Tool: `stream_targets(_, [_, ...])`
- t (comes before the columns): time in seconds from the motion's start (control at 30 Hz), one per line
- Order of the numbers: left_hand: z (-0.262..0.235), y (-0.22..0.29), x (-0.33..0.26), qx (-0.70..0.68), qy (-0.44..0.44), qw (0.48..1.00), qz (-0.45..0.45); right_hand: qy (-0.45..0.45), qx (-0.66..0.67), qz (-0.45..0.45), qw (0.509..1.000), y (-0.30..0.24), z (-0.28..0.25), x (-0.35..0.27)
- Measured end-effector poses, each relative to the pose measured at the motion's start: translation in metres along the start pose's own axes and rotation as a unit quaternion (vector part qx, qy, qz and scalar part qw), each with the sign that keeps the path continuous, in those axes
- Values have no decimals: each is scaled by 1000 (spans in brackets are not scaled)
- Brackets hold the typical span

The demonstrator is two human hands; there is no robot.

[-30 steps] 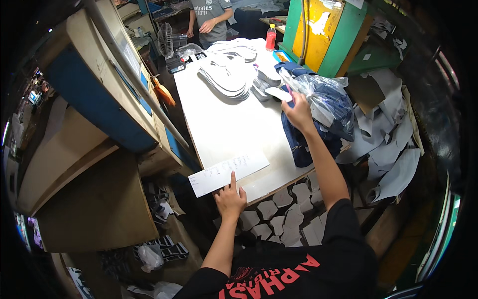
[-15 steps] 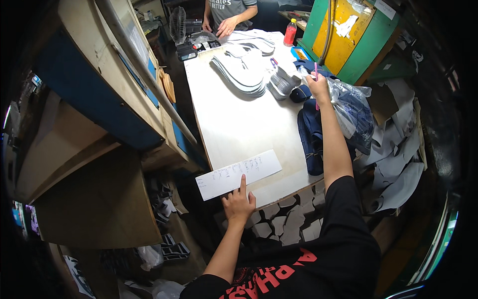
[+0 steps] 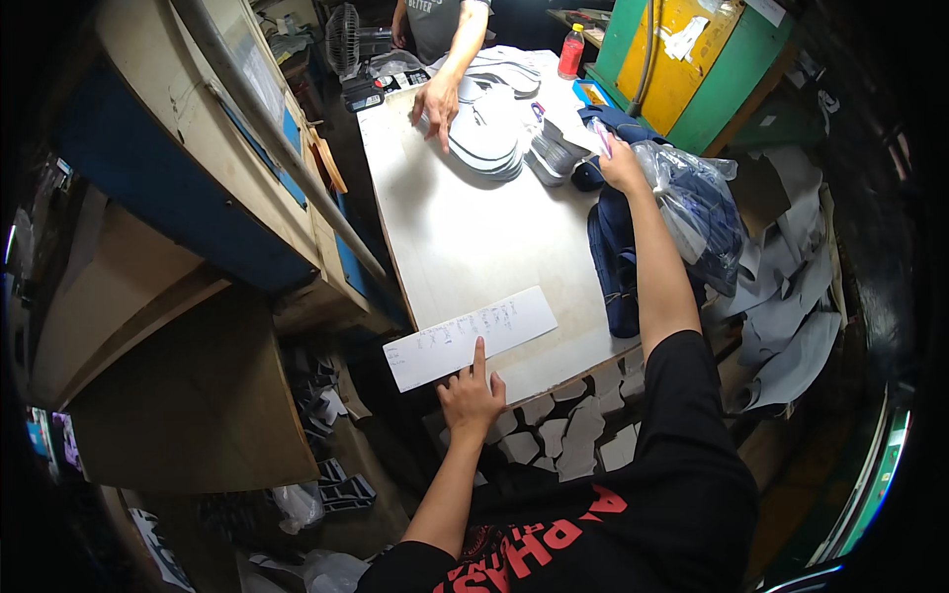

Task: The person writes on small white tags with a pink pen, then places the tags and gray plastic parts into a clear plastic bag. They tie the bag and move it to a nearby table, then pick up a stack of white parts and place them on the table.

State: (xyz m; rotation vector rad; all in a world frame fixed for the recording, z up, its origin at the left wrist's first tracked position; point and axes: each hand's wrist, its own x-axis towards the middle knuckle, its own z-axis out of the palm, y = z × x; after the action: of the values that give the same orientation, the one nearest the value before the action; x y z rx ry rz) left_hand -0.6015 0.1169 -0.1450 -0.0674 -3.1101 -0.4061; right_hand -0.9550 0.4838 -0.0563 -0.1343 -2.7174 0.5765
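Observation:
My left hand (image 3: 473, 400) rests at the near edge of the white table (image 3: 445, 237). Its index finger is stretched out onto a white strip of paper (image 3: 425, 366) with handwritten columns; the hand holds nothing. Out at the table's far right, my right hand (image 3: 623, 168) is closed round a slim pink pen (image 3: 605, 140). A white sheet-like piece (image 3: 578, 128) lies right by its fingers; whether they also grip it, I cannot tell. Beneath and beside that arm are dark blue bundled pieces (image 3: 615, 252) and a clear plastic bag (image 3: 692, 198) with dark blue contents.
A co-worker's hand (image 3: 437, 104) reaches over stacked white curved pieces (image 3: 484, 148). Grey stacked pieces (image 3: 552, 158) lie beside them. A red bottle (image 3: 570, 54) stands at the far right corner, a fan (image 3: 343, 40) at the far left. Grey sheets (image 3: 781, 296) hang at the right.
The co-worker's arm has stretched forward over the white stack. My right hand has shifted slightly, and the pen's tilt has changed. My left hand still points at the paper.

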Motion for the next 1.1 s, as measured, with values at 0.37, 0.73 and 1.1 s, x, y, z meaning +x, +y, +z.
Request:
stream_targets(0.37, [1, 1, 0, 9, -4, 1000, -3, -150, 111, -142, 972, -105, 40, -147])
stream_targets(0.73, [3, -1, -2, 6, -14, 1000, -2, -439, 75, -179, 878, -150, 40, -223])
stream_targets(1.1, [7, -2, -1, 5, 86, 996, 34, -131, 440, 79, 885, -144, 97, -144])
